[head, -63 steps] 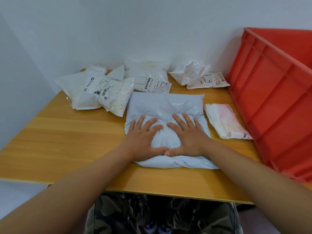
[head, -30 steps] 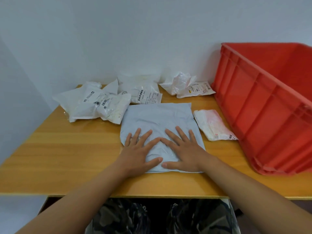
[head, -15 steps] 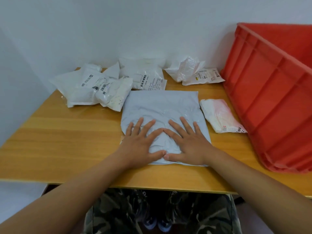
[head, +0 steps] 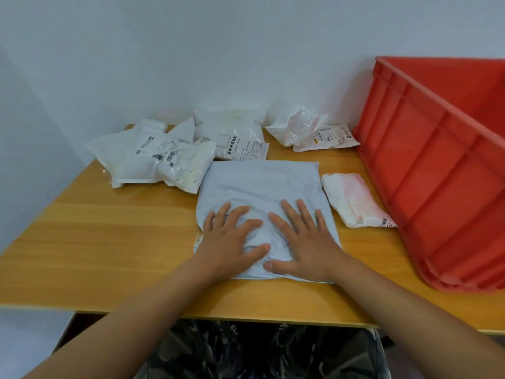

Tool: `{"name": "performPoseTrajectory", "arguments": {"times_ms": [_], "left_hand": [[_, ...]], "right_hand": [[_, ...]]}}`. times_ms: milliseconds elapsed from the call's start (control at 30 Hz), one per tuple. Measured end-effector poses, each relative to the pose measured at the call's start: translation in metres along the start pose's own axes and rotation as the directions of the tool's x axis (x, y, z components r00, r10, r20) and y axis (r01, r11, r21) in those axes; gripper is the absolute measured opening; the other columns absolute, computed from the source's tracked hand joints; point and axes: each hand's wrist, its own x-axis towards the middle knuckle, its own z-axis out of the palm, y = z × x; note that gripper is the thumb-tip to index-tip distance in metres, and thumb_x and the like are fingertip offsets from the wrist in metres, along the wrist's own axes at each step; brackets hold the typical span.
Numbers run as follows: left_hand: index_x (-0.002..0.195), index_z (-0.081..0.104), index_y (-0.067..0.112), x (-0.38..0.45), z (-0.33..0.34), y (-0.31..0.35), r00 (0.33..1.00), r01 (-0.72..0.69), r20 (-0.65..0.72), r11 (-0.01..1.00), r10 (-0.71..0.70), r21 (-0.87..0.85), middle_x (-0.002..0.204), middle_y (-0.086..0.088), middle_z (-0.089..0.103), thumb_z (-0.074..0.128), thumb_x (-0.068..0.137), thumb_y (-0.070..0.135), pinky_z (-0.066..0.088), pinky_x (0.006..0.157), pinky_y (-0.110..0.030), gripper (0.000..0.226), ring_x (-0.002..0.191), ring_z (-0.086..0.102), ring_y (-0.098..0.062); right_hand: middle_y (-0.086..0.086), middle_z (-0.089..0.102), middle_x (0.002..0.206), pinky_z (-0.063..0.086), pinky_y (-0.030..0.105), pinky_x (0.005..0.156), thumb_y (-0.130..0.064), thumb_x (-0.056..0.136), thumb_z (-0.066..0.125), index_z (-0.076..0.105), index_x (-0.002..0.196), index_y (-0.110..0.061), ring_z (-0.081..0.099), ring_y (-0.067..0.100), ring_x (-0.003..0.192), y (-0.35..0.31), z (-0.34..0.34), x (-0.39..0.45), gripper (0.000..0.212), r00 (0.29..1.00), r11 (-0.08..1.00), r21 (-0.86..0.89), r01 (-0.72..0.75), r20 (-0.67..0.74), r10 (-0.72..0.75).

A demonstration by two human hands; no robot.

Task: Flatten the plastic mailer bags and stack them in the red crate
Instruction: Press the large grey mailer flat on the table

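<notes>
A pale grey-blue mailer bag (head: 262, 184) lies nearly flat on the wooden table (head: 109, 242), in the middle. My left hand (head: 232, 242) and my right hand (head: 303, 242) press palm-down on its near half, side by side, fingers spread. Neither hand grips anything. The red crate (head: 437, 173) stands on the table at the right, its inside mostly out of view. A white-and-pink mailer (head: 355, 203) lies between the grey bag and the crate.
Several white mailer bags (head: 153, 160) are piled at the back left. One labelled bag (head: 235, 140) leans by the wall and a crumpled one (head: 306, 129) lies at the back right. White walls close the back and left.
The grey bag was puffed up under my hands and has gone flat. Both hands stay pressed on its near half, now a little further apart.
</notes>
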Motion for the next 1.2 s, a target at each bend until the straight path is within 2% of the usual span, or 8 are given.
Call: {"name": "performPoseTrajectory", "arguments": {"times_ms": [233,433,600,700,767,867,1000,1200], "left_hand": [[0.145,0.028,0.042,0.011,-0.004,0.007,0.994,0.095,0.041,0.993,-0.098,0.073,0.164,0.011,-0.002,0.010,0.069,0.084,-0.014,0.117,-0.057,0.089,0.150,-0.018,-0.028],[0.156,0.004,0.035,0.013,-0.011,0.003,0.952,0.297,0.075,0.955,-0.296,0.005,0.165,0.000,-0.011,0.035,0.094,0.064,-0.005,0.120,-0.055,0.075,0.150,-0.015,-0.032],[0.154,0.005,0.043,0.011,-0.011,-0.016,0.960,0.276,0.047,0.960,-0.278,0.041,0.166,0.003,-0.005,0.031,0.092,0.070,0.004,0.121,-0.052,0.073,0.151,-0.003,-0.029],[0.155,0.005,0.043,0.009,-0.010,-0.017,0.968,0.246,0.037,0.967,-0.249,0.071,0.165,0.002,-0.003,0.031,0.092,0.070,0.004,0.121,-0.050,0.073,0.151,-0.001,-0.029],[0.155,0.006,0.042,0.011,-0.010,-0.021,0.973,0.224,0.043,0.971,-0.228,0.080,0.165,0.002,-0.002,0.032,0.093,0.070,0.005,0.120,-0.050,0.073,0.150,0.000,-0.029],[0.155,0.006,0.042,0.013,-0.012,-0.028,0.979,0.184,0.074,0.978,-0.191,0.095,0.165,0.002,0.000,0.026,0.088,0.076,0.004,0.121,-0.049,0.078,0.151,-0.001,-0.028],[0.156,0.009,0.036,0.015,-0.013,-0.032,0.989,0.113,0.090,0.989,-0.121,0.090,0.165,0.006,-0.006,0.004,0.066,0.078,-0.007,0.121,-0.045,0.100,0.151,-0.012,-0.022],[0.157,0.007,0.024,0.026,-0.017,-0.035,0.989,-0.018,0.146,0.998,0.009,0.061,0.165,0.007,-0.007,0.019,0.081,0.064,-0.008,0.121,-0.038,0.087,0.152,-0.010,-0.015]], "right_hand": [[-0.007,-0.038,0.157,-0.019,0.054,0.117,-0.092,0.076,0.023,-0.017,0.154,-0.040,-0.043,0.021,0.140,-0.028,0.007,-0.008,0.102,0.989,0.989,0.051,-0.138,0.054,0.135],[-0.002,-0.037,0.158,-0.019,0.055,0.117,-0.090,0.080,0.025,-0.013,0.156,-0.036,-0.042,0.026,0.141,-0.073,0.009,-0.008,0.101,0.967,0.953,0.174,-0.250,0.090,0.237],[-0.006,-0.035,0.159,-0.014,0.052,0.119,-0.091,0.075,0.035,-0.013,0.155,-0.039,-0.038,0.022,0.143,-0.054,-0.007,-0.010,0.107,0.985,0.982,0.147,-0.122,0.141,0.101],[-0.008,-0.028,0.162,-0.016,0.050,0.119,-0.093,0.072,0.020,-0.005,0.157,-0.040,-0.036,0.018,0.145,-0.039,-0.012,-0.012,0.103,0.995,0.993,0.094,-0.067,0.078,0.060],[-0.007,-0.020,0.165,-0.014,0.047,0.120,-0.089,0.072,0.011,0.003,0.157,-0.038,-0.029,0.019,0.148,-0.029,-0.022,-0.006,0.099,0.996,0.990,0.104,-0.094,0.001,0.094],[-0.003,-0.012,0.166,-0.011,0.047,0.120,-0.079,0.086,0.023,0.007,0.158,-0.035,-0.021,0.022,0.151,-0.006,-0.041,0.016,0.086,0.975,0.975,0.110,-0.191,-0.095,0.202],[0.003,-0.007,0.167,-0.009,0.049,0.121,-0.072,0.093,0.032,0.004,0.158,-0.032,-0.014,0.026,0.152,0.027,-0.059,0.055,0.082,0.941,0.940,0.110,-0.323,-0.066,0.331],[0.004,0.042,0.152,0.027,0.053,0.114,-0.072,0.084,0.055,0.019,0.155,-0.023,0.043,0.030,0.136,0.036,-0.083,0.091,0.093,0.913,0.859,0.311,-0.408,0.126,0.388]]}}
